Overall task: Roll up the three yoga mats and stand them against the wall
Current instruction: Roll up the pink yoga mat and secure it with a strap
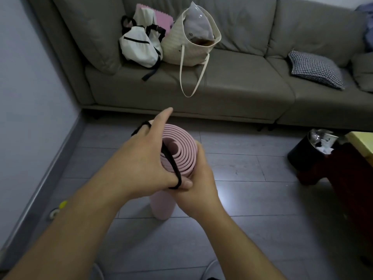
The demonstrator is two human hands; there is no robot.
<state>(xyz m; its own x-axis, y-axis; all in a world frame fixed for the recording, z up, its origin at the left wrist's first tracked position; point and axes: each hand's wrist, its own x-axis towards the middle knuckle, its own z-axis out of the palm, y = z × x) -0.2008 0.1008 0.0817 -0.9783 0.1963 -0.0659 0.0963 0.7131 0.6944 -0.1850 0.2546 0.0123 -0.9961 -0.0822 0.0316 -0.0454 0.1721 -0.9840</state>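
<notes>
**Pink mat rolled, upright, strap going over its top**

Stands on end on the grey floor (252,229), in front of the sofa (232,87): one pink yoga mat (181,150), rolled tight, spiral end facing up, lower end touching the boards.

Gripped near the top from the right by the right hand (198,190), fingers curled round the roll's side, thumb lying across the front.

Stretched across the spiral end: a black strap (170,158), looped round the left hand's thumb at the near end and round a finger at the far end. Left hand (141,158) spread wide over the left of the roll, index finger pointing up and away.

On the sofa seat: a white backpack (139,47), a cream tote bag (191,43) just beside it, a checked cushion (316,69) well to the right. On the floor at right, a black bin (306,156) next to a dark red table (353,178). Grey wall (30,77) at left.
</notes>
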